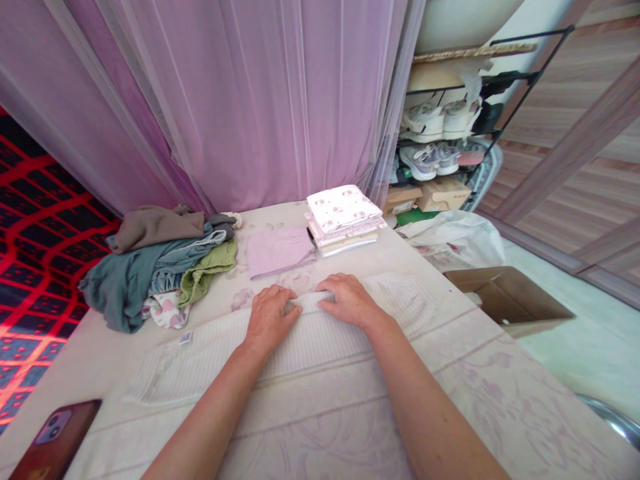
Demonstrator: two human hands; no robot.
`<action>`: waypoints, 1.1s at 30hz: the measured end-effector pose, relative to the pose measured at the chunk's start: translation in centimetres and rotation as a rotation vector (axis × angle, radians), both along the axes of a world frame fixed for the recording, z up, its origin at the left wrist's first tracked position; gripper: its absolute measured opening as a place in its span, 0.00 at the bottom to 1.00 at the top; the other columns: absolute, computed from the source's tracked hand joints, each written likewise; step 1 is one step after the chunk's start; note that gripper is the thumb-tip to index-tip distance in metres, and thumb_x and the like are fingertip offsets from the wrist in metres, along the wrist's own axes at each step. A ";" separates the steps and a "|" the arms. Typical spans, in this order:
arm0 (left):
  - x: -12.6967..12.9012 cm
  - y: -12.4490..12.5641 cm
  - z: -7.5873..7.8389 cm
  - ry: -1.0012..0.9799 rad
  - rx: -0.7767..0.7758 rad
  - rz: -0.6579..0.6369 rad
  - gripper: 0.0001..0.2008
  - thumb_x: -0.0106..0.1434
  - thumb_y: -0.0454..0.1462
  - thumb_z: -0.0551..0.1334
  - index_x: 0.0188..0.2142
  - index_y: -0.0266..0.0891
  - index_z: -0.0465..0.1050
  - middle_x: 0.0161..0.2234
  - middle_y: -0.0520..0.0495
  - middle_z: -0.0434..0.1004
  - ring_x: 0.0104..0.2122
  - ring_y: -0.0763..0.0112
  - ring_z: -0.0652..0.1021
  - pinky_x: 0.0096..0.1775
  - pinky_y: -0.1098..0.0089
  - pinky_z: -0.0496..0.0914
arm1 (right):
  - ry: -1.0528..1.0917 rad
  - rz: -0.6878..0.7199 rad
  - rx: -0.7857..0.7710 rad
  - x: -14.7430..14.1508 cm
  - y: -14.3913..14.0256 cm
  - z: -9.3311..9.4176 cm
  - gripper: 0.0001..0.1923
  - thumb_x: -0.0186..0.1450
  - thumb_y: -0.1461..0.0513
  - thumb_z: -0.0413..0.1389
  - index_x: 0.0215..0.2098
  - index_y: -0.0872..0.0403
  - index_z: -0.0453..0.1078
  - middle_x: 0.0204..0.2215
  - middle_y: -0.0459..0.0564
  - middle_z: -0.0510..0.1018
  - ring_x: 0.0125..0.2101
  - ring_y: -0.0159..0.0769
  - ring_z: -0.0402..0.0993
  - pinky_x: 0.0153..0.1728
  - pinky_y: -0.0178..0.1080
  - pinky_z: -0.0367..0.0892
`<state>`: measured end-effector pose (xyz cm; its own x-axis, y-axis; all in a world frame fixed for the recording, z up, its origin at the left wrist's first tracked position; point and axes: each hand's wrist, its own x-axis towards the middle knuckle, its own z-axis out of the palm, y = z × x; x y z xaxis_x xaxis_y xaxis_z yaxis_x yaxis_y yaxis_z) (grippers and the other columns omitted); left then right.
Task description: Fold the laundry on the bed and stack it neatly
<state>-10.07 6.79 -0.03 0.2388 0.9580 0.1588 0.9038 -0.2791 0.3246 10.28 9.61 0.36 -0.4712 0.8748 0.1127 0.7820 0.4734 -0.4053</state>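
Observation:
A long, pale striped garment (310, 333) lies flat across the bed, with a small white label (185, 338) near its left part. My left hand (273, 310) is closed over the garment's far edge near the middle, fingers curled and thumb pointing right. Just to the right, my right hand (347, 300) grips the same edge, its thumb close to the left one. Beyond them lies a folded lilac striped cloth (280, 252). Beside that cloth stands a stack of folded white and pink patterned clothes (345, 212). The fingertips of both hands are partly hidden.
A loose heap of clothes (160, 260) lies at the back left. A phone (57, 440) rests at the near left edge. Right of the bed are an open cardboard box (520, 297), a white plastic bag (463, 233) and a shoe rack (493, 137). A purple curtain (280, 100) hangs behind.

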 end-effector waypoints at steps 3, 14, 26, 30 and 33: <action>0.0 -0.3 0.2 -0.005 -0.006 -0.022 0.10 0.60 0.40 0.63 0.41 0.41 0.72 0.42 0.47 0.75 0.44 0.59 0.73 0.46 0.59 0.64 | -0.002 0.000 -0.011 -0.1 -0.1 0.3 0.08 0.59 0.61 0.59 0.38 0.51 0.75 0.36 0.48 0.78 0.40 0.37 0.71 0.44 0.39 0.58; -0.8 -0.6 2.0 0.085 -0.125 0.040 0.21 0.64 0.50 0.56 0.51 0.42 0.70 0.44 0.44 0.78 0.45 0.56 0.76 0.46 0.59 0.65 | 0.035 0.002 -0.031 0.4 -0.3 1.2 0.05 0.57 0.64 0.58 0.32 0.52 0.74 0.31 0.46 0.79 0.35 0.35 0.72 0.39 0.35 0.59; -1.0 -0.3 0.3 -0.442 -0.338 -0.046 0.15 0.60 0.40 0.58 0.45 0.45 0.76 0.41 0.53 0.81 0.41 0.67 0.78 0.46 0.68 0.69 | 0.122 0.042 -0.094 0.8 -0.5 1.5 0.08 0.62 0.58 0.55 0.34 0.51 0.76 0.31 0.46 0.81 0.34 0.34 0.75 0.37 0.34 0.63; -0.9 -0.6 0.4 -0.422 -0.346 -0.042 0.14 0.59 0.36 0.59 0.44 0.46 0.77 0.41 0.53 0.81 0.42 0.67 0.78 0.47 0.67 0.69 | 0.124 0.050 -0.125 0.8 -0.4 1.3 0.10 0.59 0.60 0.58 0.39 0.51 0.76 0.36 0.46 0.81 0.37 0.35 0.75 0.40 0.34 0.64; -0.9 -1.0 0.6 -0.410 -0.324 -0.076 0.13 0.58 0.34 0.59 0.42 0.46 0.78 0.40 0.54 0.81 0.41 0.68 0.79 0.48 0.68 0.69 | 0.070 0.071 -0.103 1.0 -0.5 1.4 0.11 0.58 0.61 0.59 0.39 0.50 0.77 0.36 0.47 0.81 0.39 0.37 0.75 0.42 0.35 0.63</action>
<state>-10.96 5.80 0.61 0.2900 0.9558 -0.0474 0.6653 -0.1658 0.7279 11.26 9.16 1.81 -0.5264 0.8482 0.0586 0.7163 0.4795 -0.5070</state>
